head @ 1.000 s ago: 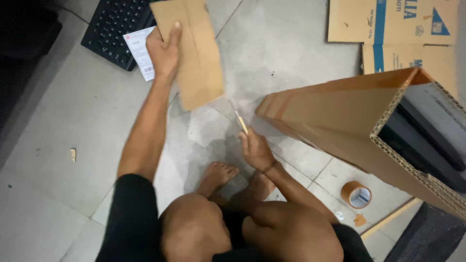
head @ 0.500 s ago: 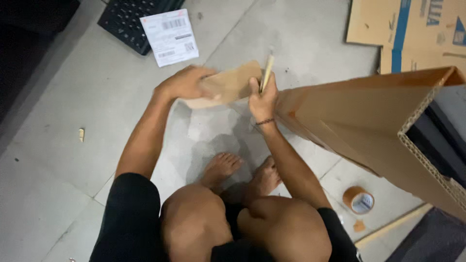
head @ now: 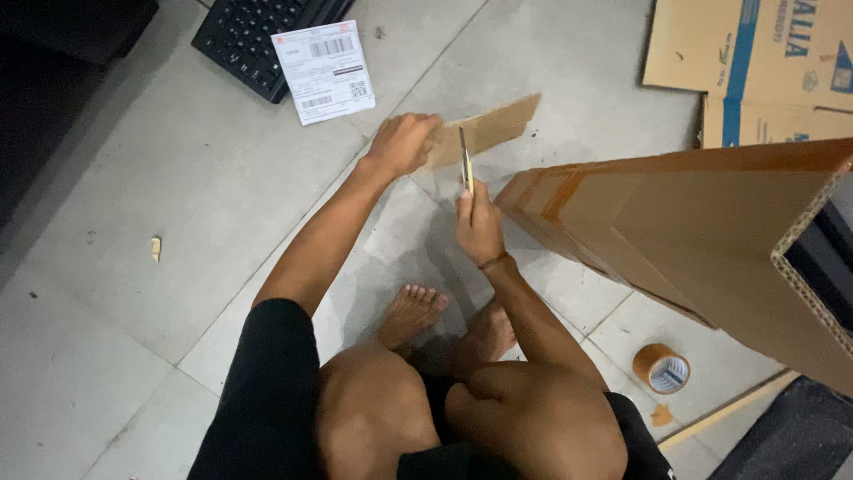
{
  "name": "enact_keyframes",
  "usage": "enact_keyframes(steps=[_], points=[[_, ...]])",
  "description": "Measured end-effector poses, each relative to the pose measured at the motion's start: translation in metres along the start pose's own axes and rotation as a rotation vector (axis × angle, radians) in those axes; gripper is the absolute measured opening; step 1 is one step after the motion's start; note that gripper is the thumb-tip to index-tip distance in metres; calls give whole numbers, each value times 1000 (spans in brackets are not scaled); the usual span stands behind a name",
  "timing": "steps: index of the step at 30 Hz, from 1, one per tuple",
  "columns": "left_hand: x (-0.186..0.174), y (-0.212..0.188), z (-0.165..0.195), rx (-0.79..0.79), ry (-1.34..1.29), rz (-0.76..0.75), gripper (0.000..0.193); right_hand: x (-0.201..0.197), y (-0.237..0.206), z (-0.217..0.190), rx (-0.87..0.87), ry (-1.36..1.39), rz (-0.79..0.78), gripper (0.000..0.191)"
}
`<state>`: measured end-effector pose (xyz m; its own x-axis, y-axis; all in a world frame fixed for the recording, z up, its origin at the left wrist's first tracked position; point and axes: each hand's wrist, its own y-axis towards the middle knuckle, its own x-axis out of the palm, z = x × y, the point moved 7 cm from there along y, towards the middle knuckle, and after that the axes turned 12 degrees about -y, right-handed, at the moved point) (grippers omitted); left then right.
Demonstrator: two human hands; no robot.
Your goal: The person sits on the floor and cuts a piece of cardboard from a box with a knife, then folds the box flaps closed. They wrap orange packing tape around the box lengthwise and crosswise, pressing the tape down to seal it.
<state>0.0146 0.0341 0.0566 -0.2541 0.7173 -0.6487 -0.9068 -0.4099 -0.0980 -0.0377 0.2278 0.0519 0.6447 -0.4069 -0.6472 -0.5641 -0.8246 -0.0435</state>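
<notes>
My left hand (head: pixel 404 142) grips the near end of a flat brown cardboard piece (head: pixel 494 129), holding it edge-up above the grey tiled floor (head: pixel 204 187). My right hand (head: pixel 478 222) holds a thin yellow-handled cutter (head: pixel 466 160) upright, its blade against the cardboard just right of my left hand. A long brown cardboard box (head: pixel 702 231), taped along its edges, leans in from the right, its near end close to my right hand.
A black keyboard (head: pixel 253 31) and a white printed label sheet (head: pixel 322 71) lie at the top. Flattened cartons (head: pixel 755 62) sit top right. A roll of brown tape (head: pixel 662 367) is by my right knee. A dark mat (head: pixel 791 436) fills the bottom right corner.
My left hand drew the cardboard piece in from beside the keyboard and turned it edge-up. My right hand rose with the cutter from the floor to the cardboard.
</notes>
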Motion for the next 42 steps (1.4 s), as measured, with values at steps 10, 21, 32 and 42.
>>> enact_keyframes(steps=[10,21,32,42], points=[[3,5,-9,-132,-3,30,20,1,20,5,26,-156,34,21],[8,8,-12,-117,7,45,17,7,31,-3,-12,-244,-18,27],[9,6,-10,-59,-47,91,13,10,31,-4,110,-293,-232,20],[16,-3,-8,90,-29,211,9,7,39,5,134,-403,-300,22]])
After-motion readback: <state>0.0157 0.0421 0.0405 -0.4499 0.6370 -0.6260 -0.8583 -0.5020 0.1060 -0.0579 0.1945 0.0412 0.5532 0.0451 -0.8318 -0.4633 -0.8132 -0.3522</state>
